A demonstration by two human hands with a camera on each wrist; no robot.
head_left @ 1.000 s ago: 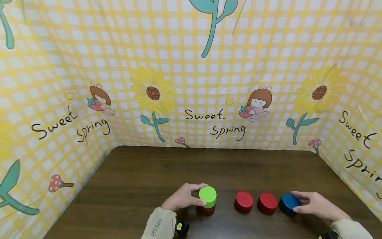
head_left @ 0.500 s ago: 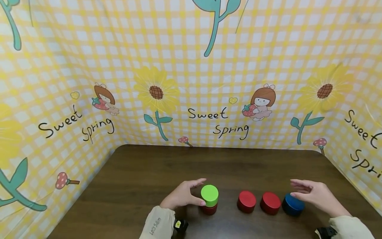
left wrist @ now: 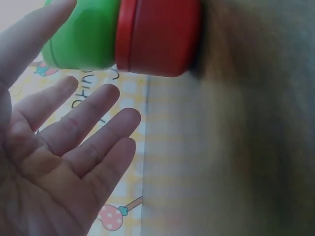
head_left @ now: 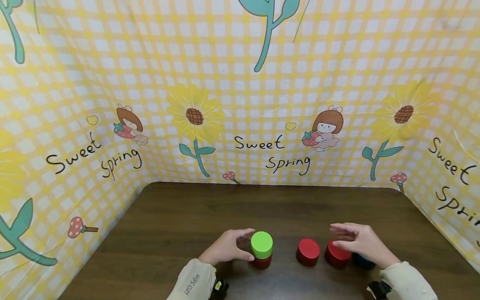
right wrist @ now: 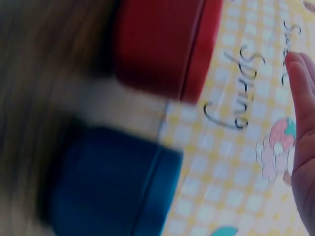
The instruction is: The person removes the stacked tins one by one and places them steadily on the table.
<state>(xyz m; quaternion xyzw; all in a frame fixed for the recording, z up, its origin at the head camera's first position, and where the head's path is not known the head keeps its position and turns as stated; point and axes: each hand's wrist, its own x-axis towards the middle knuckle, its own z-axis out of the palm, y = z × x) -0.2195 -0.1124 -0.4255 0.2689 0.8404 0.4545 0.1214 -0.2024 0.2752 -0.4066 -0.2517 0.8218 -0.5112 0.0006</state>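
A green round lidded tin [head_left: 261,245] sits on top of a dark red tin [head_left: 262,263], forming a stack of two. My left hand [head_left: 226,247] is just left of the stack, thumb tip close to its side; in the left wrist view the fingers [left wrist: 101,132] are extended below the green tin [left wrist: 88,39]. To the right stand two more red tins, one [head_left: 308,251] apart and another [head_left: 336,257] beside a blue tin [head_left: 363,262]. Over those last two hovers my right hand [head_left: 363,242], fingers extended and holding nothing; it partly hides both.
Everything stands on a dark brown wooden table [head_left: 180,216]. A yellow checked cloth [head_left: 157,75] with printed flowers and lettering rises behind the table and along both sides.
My right hand has released the blue tin, lifted, and moved left over the adjacent red one. My left hand has let go of the green tin and drawn slightly left.
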